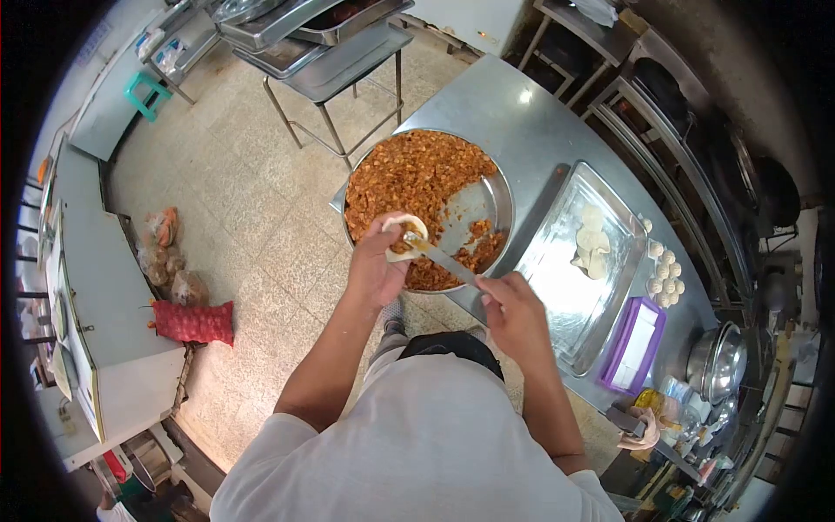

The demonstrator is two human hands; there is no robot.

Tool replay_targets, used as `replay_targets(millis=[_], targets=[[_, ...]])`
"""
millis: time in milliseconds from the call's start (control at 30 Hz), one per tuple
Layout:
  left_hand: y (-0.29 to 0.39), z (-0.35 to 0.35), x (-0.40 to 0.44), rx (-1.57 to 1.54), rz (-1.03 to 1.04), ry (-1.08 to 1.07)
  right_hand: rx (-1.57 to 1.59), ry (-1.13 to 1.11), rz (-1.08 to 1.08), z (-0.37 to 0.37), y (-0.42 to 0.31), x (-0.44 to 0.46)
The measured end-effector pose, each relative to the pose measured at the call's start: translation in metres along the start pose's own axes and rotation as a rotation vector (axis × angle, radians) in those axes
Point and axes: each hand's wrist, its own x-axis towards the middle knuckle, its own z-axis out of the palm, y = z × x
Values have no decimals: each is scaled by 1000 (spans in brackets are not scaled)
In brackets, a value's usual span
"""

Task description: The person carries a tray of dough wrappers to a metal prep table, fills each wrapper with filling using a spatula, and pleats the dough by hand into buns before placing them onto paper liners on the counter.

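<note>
Cupped in my left hand [379,265] is a round white dough wrapper [394,225] with some reddish-brown filling on it. My right hand [515,315] grips a flat metal spatula [450,264], whose tip touches the filling in the wrapper. Both hands are over the near edge of a large round metal pan [505,202]. Chunky reddish-brown filling [409,170] covers much of the pan, and its bare bottom shows at the right. On a rectangular metal tray [557,300] to the right lie several flat dough wrappers [591,242].
Several dough balls [668,271] sit right of the tray, near a purple-rimmed container [634,344] and metal bowls [724,361]. A metal stand [348,74] with trays is ahead. A red mesh sack [193,322] lies on the floor at left. Part of another person shows at bottom left.
</note>
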Motion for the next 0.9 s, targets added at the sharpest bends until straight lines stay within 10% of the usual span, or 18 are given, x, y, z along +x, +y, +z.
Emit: replay_targets(millis=[400, 900], targets=[[7, -7, -15, 48, -28, 67, -564, -354, 129, 35, 43, -4], [-22, 64, -54, 157, -199, -264, 515, 119, 88, -4, 12, -12]])
